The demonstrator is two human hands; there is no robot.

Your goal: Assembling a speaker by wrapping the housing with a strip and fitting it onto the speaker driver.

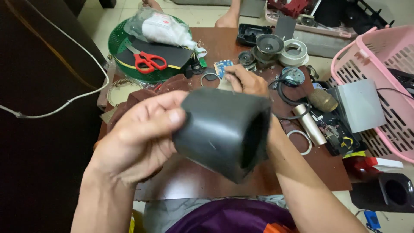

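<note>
Near you, above the table's [202,181] front edge, your left hand [138,138] is gripping a dark grey, boxy shell [222,131], thumb pressed on its left face and the other fingers curled beneath, with the open end turning toward the right. Your right hand [243,81] is reaching farther out over the table, fingers bent down onto a small pale piece just beside a blue circuit board [223,67]; whether they are pinching it is something I cannot tell, since the shell is hiding part of the hand. Judging from this, you are doing well to keep the shell steady and level while the other hand is working, so hold that thumb firm and avoid tilting the opening downward. Red scissors [148,61] are lying on a green basket [115,43] at far left, speaker parts [268,45] and a tape roll [294,51] are sitting at the far side, and a pink basket [379,56] is standing at right.
</note>
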